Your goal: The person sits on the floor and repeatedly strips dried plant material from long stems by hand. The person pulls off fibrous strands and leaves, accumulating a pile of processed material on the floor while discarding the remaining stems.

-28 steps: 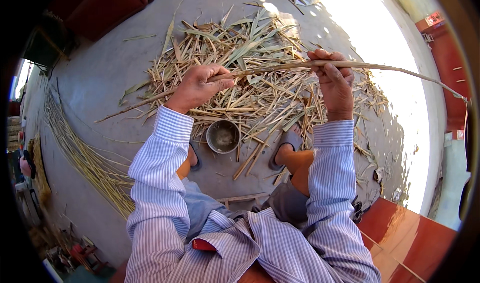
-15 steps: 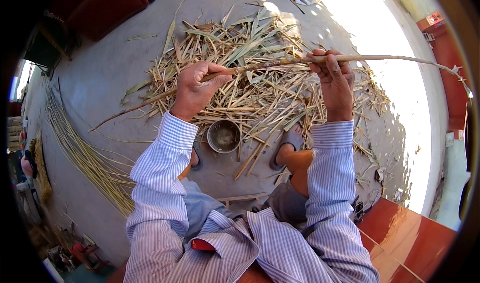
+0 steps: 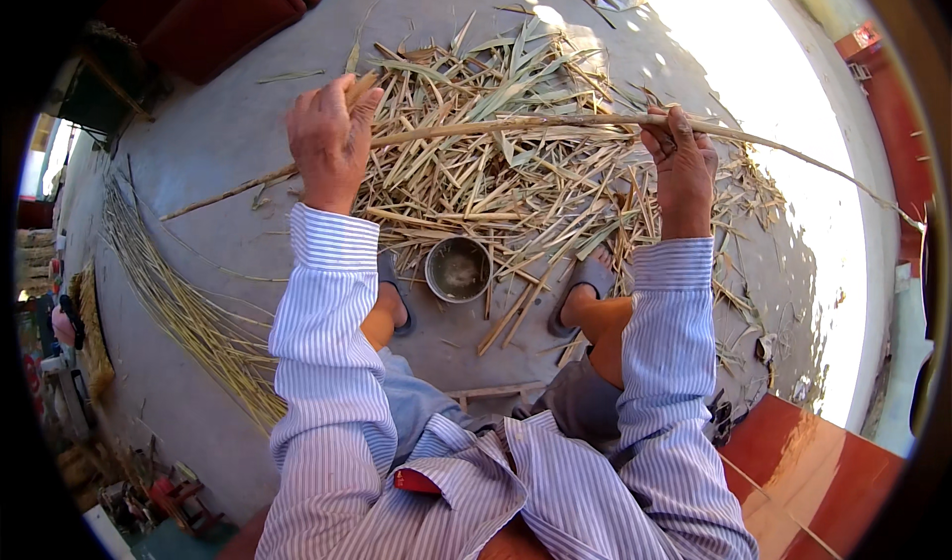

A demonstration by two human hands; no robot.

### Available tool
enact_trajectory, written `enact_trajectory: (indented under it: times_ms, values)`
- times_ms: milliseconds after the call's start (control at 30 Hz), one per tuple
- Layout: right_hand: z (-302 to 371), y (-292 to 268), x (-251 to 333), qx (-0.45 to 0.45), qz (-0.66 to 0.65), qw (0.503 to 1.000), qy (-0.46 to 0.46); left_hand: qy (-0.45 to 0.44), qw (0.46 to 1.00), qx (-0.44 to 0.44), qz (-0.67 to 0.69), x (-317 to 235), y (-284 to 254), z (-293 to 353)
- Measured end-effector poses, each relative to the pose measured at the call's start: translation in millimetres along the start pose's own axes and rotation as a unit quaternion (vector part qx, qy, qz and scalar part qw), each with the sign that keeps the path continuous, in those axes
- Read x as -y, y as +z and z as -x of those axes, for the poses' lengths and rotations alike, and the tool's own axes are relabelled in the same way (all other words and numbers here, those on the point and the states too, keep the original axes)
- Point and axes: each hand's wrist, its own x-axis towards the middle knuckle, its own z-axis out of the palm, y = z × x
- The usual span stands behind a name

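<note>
A long thin dry stalk (image 3: 516, 123) stretches level in front of me, slightly bowed, its tapering tip reaching far right. My right hand (image 3: 682, 168) pinches it between thumb and fingers on the right side. My left hand (image 3: 330, 149) is closed, with a strip of dry leaf sheath (image 3: 363, 87) between its thumb and forefinger. The stalk passes behind this hand and comes out on its left; whether the hidden fingers also grip it, I cannot tell. Below lies a heap of dry leaf strips (image 3: 496, 178) on the floor.
A round metal bowl (image 3: 459, 269) stands between my feet by the heap's near edge. Several long thin stalks (image 3: 188, 302) lie in a bundle at left. Dark red furniture (image 3: 218, 20) stands at the far left. Reddish tiles (image 3: 793, 461) lie at the near right.
My left hand has moved left and up along the stalk, and the sheath strip now shows in its fingers. My right hand has shifted slightly right. The stalk's right end has dropped.
</note>
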Motion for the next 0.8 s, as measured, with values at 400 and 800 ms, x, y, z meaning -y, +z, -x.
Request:
enact_trajectory:
  times_ms: [400,800]
  values:
    - [1.3,-0.5,-0.6,-0.072,0.068,0.994,0.046,0.087,0.968,0.077,0.223,-59.6,12.7,7.7]
    - [-1.8,-1.8,2.6,-0.049,0.083,0.994,0.043,0.014,0.965,0.142,0.219,-40.7,10.6,0.5]
